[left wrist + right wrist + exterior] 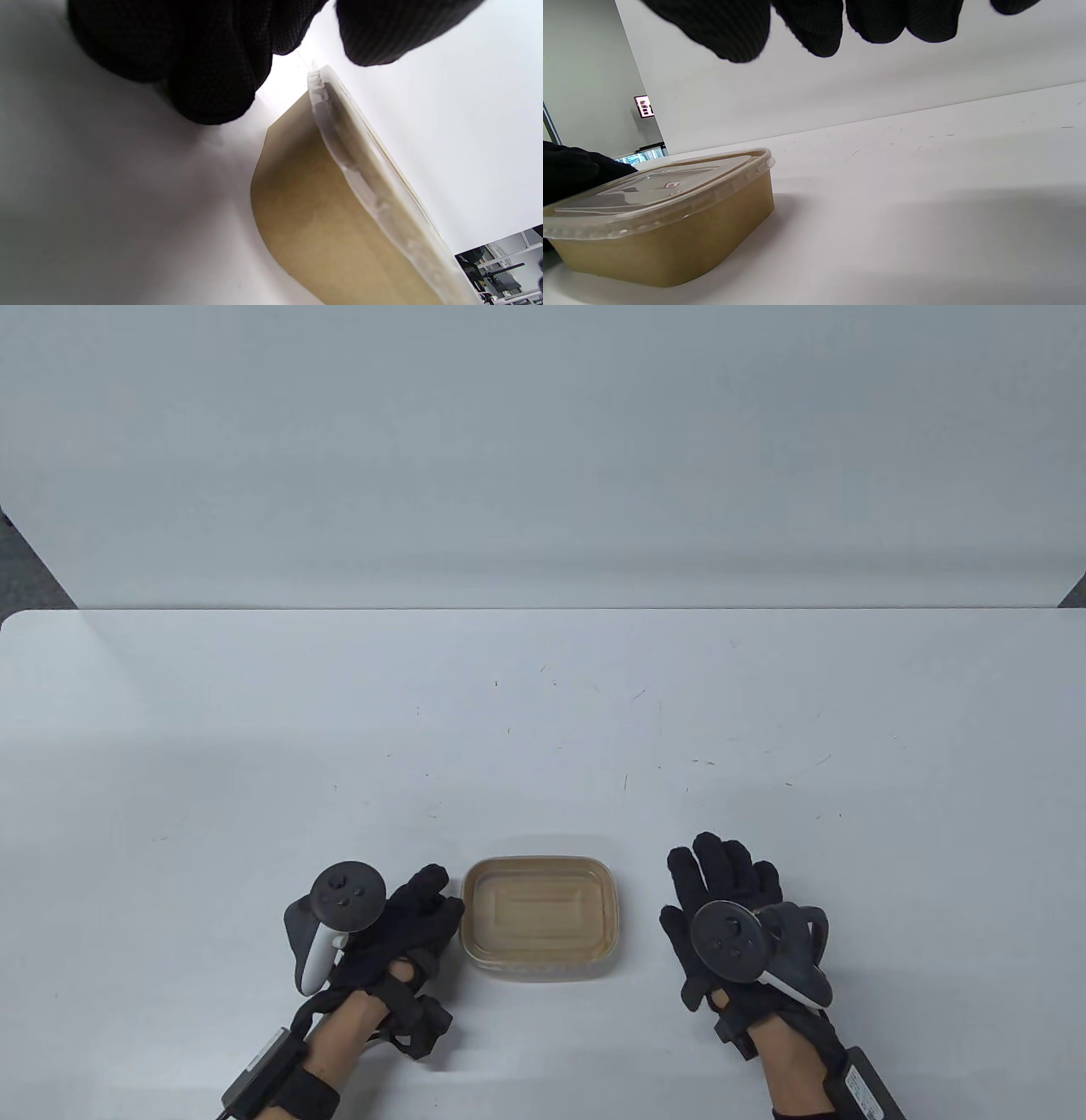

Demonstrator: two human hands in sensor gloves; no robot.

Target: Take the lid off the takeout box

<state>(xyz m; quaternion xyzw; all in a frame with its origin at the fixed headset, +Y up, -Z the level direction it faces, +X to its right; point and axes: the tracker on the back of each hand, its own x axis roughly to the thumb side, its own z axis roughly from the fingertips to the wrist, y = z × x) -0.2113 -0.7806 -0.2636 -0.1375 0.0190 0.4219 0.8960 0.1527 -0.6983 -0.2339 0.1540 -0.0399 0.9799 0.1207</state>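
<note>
A tan paper takeout box (540, 963) under its clear plastic lid (539, 909) sits near the white table's (543, 712) front edge; the left hand (407, 920) touches its side (grip unclear), the right hand (730, 891) open, apart. Light, flexible lid: likely peels from a corner

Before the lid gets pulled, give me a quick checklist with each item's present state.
1. Lid seated on takeout box: ok, rim down all round.
2. Left hand at box's left edge: ok; contact cannot tell.
3. Right hand free: ok, fingers spread, apart from box.
4. Box flat on table: ok.
5. Lid grip established: not ok.
</note>
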